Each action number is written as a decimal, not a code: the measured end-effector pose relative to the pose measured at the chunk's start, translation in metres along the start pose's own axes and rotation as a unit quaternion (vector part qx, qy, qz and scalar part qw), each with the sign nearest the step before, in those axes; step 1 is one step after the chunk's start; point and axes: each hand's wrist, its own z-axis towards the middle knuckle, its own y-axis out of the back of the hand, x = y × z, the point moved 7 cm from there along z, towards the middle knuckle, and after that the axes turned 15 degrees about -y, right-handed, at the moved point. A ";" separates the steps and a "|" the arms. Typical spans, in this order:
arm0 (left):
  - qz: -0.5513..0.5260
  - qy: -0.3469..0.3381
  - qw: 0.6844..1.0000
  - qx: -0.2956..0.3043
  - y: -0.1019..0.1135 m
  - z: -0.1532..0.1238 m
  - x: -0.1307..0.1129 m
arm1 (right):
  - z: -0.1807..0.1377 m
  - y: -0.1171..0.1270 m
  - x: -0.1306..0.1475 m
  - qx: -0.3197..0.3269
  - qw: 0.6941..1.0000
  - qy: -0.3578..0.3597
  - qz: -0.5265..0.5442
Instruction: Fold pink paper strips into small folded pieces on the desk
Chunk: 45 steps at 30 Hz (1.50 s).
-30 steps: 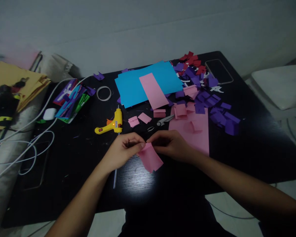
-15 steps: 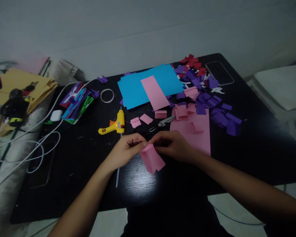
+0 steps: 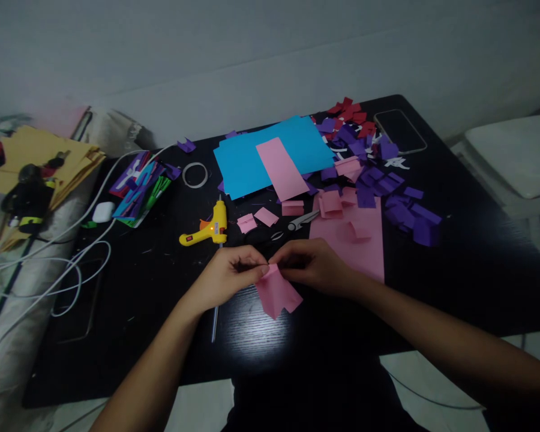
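Between my two hands hangs a folded piece of pink paper (image 3: 276, 294), its lower edge notched and spread over the black table. My left hand (image 3: 227, 273) pinches its upper left edge between thumb and fingers. At the upper right edge, my right hand (image 3: 315, 264) is closed on the same paper, with some fingertips hidden behind it. Just beyond my hands lie scissors (image 3: 303, 221), their handles partly in shadow. A yellow glue gun (image 3: 211, 225) with a small lit light rests past my left hand, a clear glue stick (image 3: 215, 324) reaching out behind it.
A large pink sheet (image 3: 369, 255) lies beyond my right forearm. Blue sheets (image 3: 240, 168) carry a pink strip (image 3: 282, 169). Purple paper pieces (image 3: 400, 213) are scattered to the right, near a phone (image 3: 400, 131). White cables (image 3: 78, 270) loop across the left side. A tape roll (image 3: 195, 175) lies behind the glue gun.
The pink paper's lower folds have spread slightly and its top edge shows flatter between my fingertips. Both hands keep nearly the same place and grip.
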 end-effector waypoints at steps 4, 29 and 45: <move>-0.002 0.002 1.000 -0.001 0.000 -0.001 0.000 | 0.000 -0.002 0.000 0.014 1.000 -0.014 0.012; -0.011 0.027 0.999 0.033 -0.006 -0.004 -0.002 | -0.007 -0.009 0.011 0.017 0.995 0.026 -0.090; -0.007 0.024 0.997 0.071 -0.010 -0.006 0.000 | -0.008 -0.012 0.003 0.017 0.997 0.018 -0.067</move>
